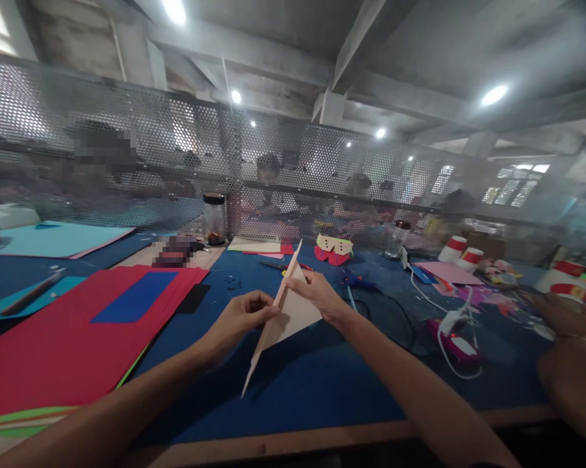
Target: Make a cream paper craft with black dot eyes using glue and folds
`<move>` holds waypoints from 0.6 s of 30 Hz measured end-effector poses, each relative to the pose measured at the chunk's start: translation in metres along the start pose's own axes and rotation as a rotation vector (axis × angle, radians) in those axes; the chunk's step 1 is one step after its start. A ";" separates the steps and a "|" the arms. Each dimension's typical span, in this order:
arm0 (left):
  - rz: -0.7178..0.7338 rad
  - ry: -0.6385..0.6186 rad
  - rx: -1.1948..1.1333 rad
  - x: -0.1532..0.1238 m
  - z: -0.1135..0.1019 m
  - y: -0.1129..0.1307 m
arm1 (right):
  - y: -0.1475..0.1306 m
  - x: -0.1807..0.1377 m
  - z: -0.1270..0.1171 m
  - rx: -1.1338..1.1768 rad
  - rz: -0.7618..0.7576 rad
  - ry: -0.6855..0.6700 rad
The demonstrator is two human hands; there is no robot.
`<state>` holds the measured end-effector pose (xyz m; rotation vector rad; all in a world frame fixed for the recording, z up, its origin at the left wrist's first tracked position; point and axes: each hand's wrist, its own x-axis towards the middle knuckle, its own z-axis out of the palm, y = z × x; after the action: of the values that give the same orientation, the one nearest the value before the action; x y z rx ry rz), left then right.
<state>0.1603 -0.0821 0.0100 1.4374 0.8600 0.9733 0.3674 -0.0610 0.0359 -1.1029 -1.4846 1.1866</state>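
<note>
I hold a folded sheet of pale beige paper [293, 315] up above the blue table top [317, 390]; it is creased into a long pointed triangle. My left hand [241, 317] pinches its left edge near the middle, fingers closed. My right hand [317, 291] grips the upper part of the fold, fingers closed on the paper. The lower tip of the paper points down toward the table's front edge.
A stack of red sheets [73, 344] with a blue rectangle lies at left. A folded red-and-yellow paper figure [332, 249], two jars [214, 218], a glue gun [358, 281], white cables [456, 322] and paper cups [461, 253] lie beyond. Another person's arm [570, 351] rests at right. People sit behind a mesh screen [293, 169].
</note>
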 end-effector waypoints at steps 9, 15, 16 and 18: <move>0.015 0.011 0.048 0.000 -0.003 -0.004 | 0.007 -0.004 0.001 0.099 0.036 -0.047; -0.002 -0.010 0.023 0.000 -0.004 -0.004 | 0.007 -0.005 0.002 0.131 0.069 -0.073; -0.006 -0.014 0.015 0.000 -0.004 -0.004 | 0.007 -0.005 0.002 0.129 0.071 -0.078; -0.011 -0.023 0.002 0.001 -0.004 -0.004 | 0.005 -0.006 0.003 0.121 0.066 -0.082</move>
<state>0.1568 -0.0796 0.0060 1.4417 0.8521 0.9463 0.3666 -0.0669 0.0294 -1.0392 -1.4268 1.3638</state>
